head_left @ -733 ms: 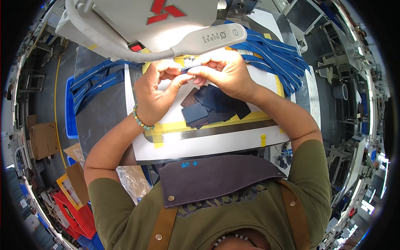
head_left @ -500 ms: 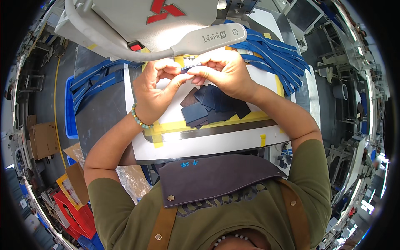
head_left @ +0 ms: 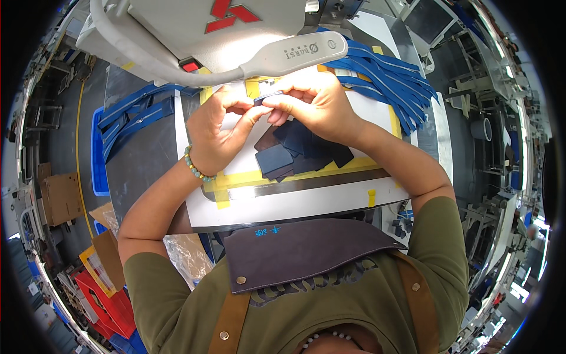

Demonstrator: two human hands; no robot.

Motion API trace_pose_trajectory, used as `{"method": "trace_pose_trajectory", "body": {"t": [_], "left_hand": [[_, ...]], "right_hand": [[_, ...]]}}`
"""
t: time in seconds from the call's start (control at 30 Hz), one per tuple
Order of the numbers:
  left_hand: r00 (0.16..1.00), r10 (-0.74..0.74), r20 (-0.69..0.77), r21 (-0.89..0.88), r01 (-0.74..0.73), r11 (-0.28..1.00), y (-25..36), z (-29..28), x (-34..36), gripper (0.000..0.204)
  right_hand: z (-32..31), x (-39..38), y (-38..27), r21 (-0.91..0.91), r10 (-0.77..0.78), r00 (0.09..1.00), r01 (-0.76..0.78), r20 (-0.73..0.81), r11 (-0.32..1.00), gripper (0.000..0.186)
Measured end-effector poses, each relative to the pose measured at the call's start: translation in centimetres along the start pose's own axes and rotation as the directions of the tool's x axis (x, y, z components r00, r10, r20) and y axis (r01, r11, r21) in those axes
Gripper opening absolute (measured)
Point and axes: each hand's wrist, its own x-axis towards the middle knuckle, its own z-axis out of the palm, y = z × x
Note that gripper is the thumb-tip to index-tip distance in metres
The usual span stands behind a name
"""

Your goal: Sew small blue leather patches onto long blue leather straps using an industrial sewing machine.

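Both hands meet under the sewing machine's lamp, pinching a small dark blue piece (head_left: 266,99) between thumbs and fingers. My left hand (head_left: 221,121) grips its left end, and a beaded bracelet circles that wrist. At the other end, my right hand (head_left: 318,106) covers much of the piece, so its full shape is hidden. Just below the hands lies a loose pile of dark blue and brownish rectangular patches (head_left: 303,150), one of them lighter blue (head_left: 274,159). They rest on a white sheet edged with yellow tape.
A white sewing machine (head_left: 224,35) with a grey lamp (head_left: 295,56) stands close above my hands. Blue straps (head_left: 389,82) fan out at the right, and more blue straps (head_left: 138,109) lie at the left. A blue bin (head_left: 101,159) stands beside the table's left edge.
My left fingers have closed in slightly on the piece, and it shows a little less between the hands. The patches and straps lie as before.
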Motion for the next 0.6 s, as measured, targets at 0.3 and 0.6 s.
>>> {"method": "trace_pose_trajectory", "body": {"t": [0.3,0.6], "left_hand": [[0.886,0.429,0.178,0.538,-0.452,0.711,0.4,-0.3,2.3,0.049],[0.848,0.315,0.427,0.405,-0.49,0.772,1.6,-1.8,2.5,0.047]], "right_hand": [[-1.3,0.7,-0.1,0.033,0.22,0.975,-0.219,-0.027,0.975,0.029],[-4.2,1.1,-0.8,-0.615,0.081,0.983,0.039,0.166,0.788,0.044]]}}
